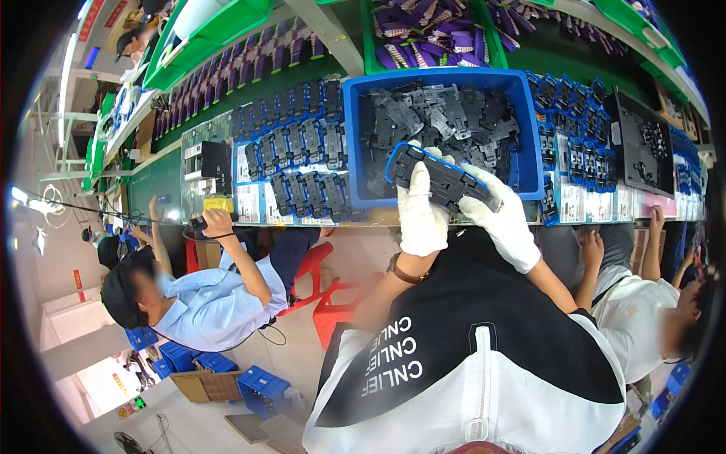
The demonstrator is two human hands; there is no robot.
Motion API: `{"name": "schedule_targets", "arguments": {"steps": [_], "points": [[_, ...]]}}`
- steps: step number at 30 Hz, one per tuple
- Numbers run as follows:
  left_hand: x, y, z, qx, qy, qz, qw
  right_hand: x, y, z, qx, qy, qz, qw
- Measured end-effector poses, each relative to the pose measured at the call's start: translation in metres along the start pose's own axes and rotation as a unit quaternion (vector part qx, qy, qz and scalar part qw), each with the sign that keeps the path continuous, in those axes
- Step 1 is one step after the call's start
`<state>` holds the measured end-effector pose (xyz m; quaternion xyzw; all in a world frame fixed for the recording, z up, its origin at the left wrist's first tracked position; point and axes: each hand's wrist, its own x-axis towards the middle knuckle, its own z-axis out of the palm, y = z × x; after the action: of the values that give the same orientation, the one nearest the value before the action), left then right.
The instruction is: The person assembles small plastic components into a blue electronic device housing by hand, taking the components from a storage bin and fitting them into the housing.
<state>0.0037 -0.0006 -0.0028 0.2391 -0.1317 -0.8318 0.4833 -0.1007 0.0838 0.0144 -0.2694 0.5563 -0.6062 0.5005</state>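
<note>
Both hands wear white gloves and hold one toy car, its black underside turned up and a blue edge showing around it point(441, 178). My left hand point(422, 216) grips its left part, thumb laid across the black base. My right hand point(501, 218) closes around its right end. The car is tilted over the near rim of a blue bin point(446, 77). Inside the bin lie many loose black chassis plates point(476, 113). Rows of similar black-and-blue toy cars point(306, 144) stand left of the bin, and more cars point(576, 125) sit to its right.
Beyond the blue bin stands a green bin point(370, 57) of purple striped parts. A black tray point(629, 163) with small dark parts lies at the right. At the left a co-worker point(215, 299) holds a dark tool by a yellow block point(219, 204); another person point(631, 321) sits right.
</note>
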Motion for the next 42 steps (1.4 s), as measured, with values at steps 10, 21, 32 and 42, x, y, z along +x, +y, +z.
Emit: {"name": "schedule_targets", "arguments": {"steps": [10, 21, 32, 42], "points": [[0.004, 0.004, -0.005, 0.028, 0.013, 0.019, 0.999, -0.005, 0.005, 0.008, 0.016, -0.005, -0.008, 1.000], [0.004, -0.002, -0.038, 0.154, 0.032, 0.021, 0.987, 0.010, 0.027, 0.026, -0.028, 0.010, -0.001, 1.000], [0.082, 0.218, -0.221, 0.340, 0.351, 0.127, 0.863, 0.009, 0.045, -0.066, -0.287, 0.185, -0.014, 0.940], [0.147, 0.299, -0.388, 0.503, 0.312, -0.004, 0.806, -0.048, 0.127, -0.208, -0.197, 0.417, 0.027, 0.887]]}}
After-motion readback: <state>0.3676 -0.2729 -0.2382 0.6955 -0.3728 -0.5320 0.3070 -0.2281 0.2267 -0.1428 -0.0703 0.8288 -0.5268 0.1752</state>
